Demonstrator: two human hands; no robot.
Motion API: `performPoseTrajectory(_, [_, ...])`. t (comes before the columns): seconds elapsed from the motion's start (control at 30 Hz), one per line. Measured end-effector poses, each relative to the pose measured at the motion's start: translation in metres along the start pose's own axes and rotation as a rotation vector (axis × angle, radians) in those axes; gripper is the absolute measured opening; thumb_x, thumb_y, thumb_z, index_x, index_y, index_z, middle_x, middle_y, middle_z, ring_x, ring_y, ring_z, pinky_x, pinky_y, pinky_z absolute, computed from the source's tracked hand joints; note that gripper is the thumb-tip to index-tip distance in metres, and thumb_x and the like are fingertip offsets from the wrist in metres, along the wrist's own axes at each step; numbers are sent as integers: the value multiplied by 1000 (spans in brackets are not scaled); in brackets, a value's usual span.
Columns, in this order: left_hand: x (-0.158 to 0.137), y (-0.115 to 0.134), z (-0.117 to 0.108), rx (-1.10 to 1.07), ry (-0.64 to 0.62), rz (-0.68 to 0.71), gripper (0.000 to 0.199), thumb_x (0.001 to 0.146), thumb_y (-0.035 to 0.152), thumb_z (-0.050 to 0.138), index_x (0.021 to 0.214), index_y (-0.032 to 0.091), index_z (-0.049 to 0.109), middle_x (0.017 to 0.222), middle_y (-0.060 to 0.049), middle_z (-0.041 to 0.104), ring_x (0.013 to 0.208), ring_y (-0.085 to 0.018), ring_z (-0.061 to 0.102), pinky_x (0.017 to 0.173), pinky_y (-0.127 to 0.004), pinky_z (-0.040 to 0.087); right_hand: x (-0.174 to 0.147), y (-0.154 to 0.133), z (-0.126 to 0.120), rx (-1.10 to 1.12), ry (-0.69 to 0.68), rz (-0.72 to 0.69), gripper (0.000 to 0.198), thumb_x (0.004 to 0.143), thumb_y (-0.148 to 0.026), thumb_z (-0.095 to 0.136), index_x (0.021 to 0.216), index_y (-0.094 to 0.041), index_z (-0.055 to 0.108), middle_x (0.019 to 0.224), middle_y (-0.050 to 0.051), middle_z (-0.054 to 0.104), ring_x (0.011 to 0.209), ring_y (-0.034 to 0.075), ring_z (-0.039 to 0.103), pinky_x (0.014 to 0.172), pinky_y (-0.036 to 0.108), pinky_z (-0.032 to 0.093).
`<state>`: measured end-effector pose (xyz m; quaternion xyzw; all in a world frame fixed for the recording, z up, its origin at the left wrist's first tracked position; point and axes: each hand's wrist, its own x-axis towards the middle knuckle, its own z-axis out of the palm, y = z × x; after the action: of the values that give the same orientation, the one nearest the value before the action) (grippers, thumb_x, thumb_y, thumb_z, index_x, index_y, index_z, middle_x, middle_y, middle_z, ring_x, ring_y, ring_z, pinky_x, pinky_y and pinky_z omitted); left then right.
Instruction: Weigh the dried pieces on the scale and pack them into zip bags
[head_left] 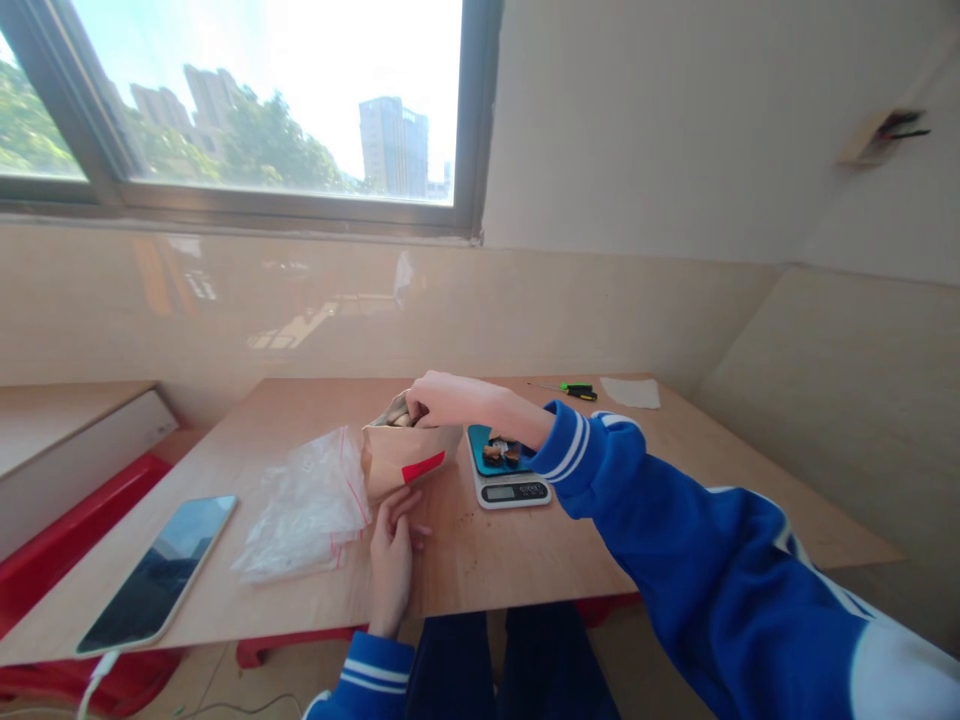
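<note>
Brown paper bag [390, 463], right hand [454, 399] in its mouth, left hand [393, 550] at base

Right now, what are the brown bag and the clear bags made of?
The brown bag is probably matte paper: its sides look dull and tan. The clear bags look like thin, glossy plastic: see-through, wrinkled and catching light.

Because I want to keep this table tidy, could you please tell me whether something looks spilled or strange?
Yes, slightly: small brown specks lie on the tabletop in front of the scale, like spilled crumbs. Also, dark pieces stick out from the wall fitting at upper right, perhaps loose wires.
</note>
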<state>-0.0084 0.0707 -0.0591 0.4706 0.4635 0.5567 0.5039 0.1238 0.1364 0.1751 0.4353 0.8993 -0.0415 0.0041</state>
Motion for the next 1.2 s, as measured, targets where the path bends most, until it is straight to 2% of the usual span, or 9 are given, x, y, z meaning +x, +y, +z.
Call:
performPoseTrajectory(0.07, [0,0,0,3,4,2,37,82,37,51,113,17,56,121,-16,66,58,-13,64,49,-27,47,-8,4,-9,93,87,-7,9,76,-13,65,77,-9,73,77,7,73,60,10,55,52,21,35])
performPoseTrajectory(0.3, [0,-4,-1,15,-12,16,38,85,38,50,115,17,54,122,-17,64,61,-14,65,51,-27,48,-39,28,-23,482,346,36,13,78,-19,67,86,-10,72,82,5,73,75,14,66,66,22,49])
performPoseTrajectory(0.43, [-1,-5,-2,24,-18,12,38,86,37,48,117,17,53,124,-16,63,61,-14,64,52,-27,48,-63,49,-14,671,531,137,20,80,-27,65,93,-13,71,91,6,74,84,16,67,72,25,51])
performPoseTrajectory(0.53, [0,-4,-1,20,-17,2,38,85,37,49,117,17,54,124,-16,63,62,-14,64,52,-27,48,-80,71,5,812,660,200,23,79,-29,65,96,-14,69,95,7,74,86,17,68,76,27,52])
performPoseTrajectory(0.6, [0,-4,-1,19,-15,-2,39,85,38,49,117,17,54,124,-16,63,62,-14,64,52,-27,48,-87,87,24,840,660,246,21,78,-28,66,92,-14,70,92,7,74,85,17,68,76,27,53])
performPoseTrajectory(0.7, [1,-4,-1,31,-21,-2,40,85,40,49,117,16,54,124,-16,63,62,-14,64,53,-27,48,-87,110,58,719,558,326,13,77,-20,63,86,-13,71,88,7,75,83,18,69,73,26,53])
performPoseTrajectory(0.9, [1,-4,-1,62,-18,-3,38,86,37,47,117,17,53,125,-16,63,61,-13,64,54,-28,48,-53,136,123,466,510,486,20,71,-3,59,81,-14,73,82,7,76,75,18,69,70,26,53])
performPoseTrajectory(1.03, [0,-3,-1,70,-11,0,37,86,36,46,116,17,52,124,-16,63,60,-13,64,53,-28,47,-36,142,144,395,492,514,26,72,-1,54,81,-16,73,87,8,76,80,19,67,76,29,52])
performPoseTrajectory(1.2, [0,-2,0,77,-9,6,36,87,35,46,117,17,53,124,-16,63,61,-13,64,54,-28,47,-45,147,156,358,395,433,24,75,-5,57,87,-16,75,94,8,75,87,20,67,83,30,50])
